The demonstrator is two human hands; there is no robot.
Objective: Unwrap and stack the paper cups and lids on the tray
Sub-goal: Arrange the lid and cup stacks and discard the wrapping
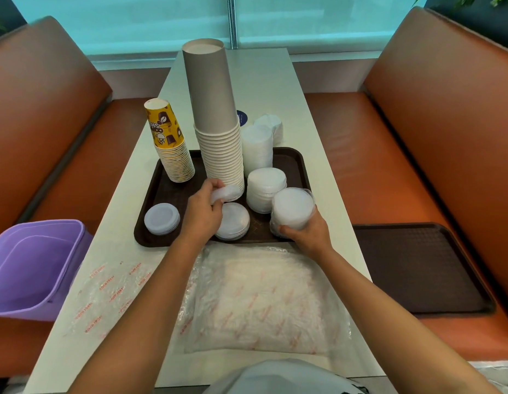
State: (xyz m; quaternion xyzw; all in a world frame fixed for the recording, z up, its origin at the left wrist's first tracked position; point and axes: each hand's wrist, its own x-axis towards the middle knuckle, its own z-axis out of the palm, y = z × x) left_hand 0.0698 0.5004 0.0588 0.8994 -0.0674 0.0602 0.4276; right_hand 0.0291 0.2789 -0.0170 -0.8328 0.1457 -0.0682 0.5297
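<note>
Lids in both hands over the tray

Lids occupy both of our hands above the brown tray (150, 194) on the white counter (278, 89). Our left hand (203, 210) has its grip clamped on a few translucent lids (228, 193), fingers curled over their edge, holding them tilted right against the foot of the tall stack of grey paper cups (218, 123). Just below that grip, a low stack of lids (235, 223) lies flat on the tray, and further out to its left sits another low stack (161, 218).

Our right hand (306, 233) has its grip closed around a wrapped bundle of lids (294, 211), thumb at the near side, holding it at the tray's near right corner. Just beyond this grip stands an unwrapped lid stack (265, 190), with a taller white stack (257, 149) behind it and one more (271, 126) at the far edge; we cannot tell whether that last one rests on the tray or the counter.

Beyond the left grip, a stack of yellow printed paper cups (170, 140) stands at the tray's far left corner.

Nearer to us than both grips, crumpled clear plastic wrappers (264, 300) with red print lie on the counter. A purple bin (34, 268) sits off to the left, and a second brown tray (423, 268) rests on the orange bench seat (360, 155) to the right.
</note>
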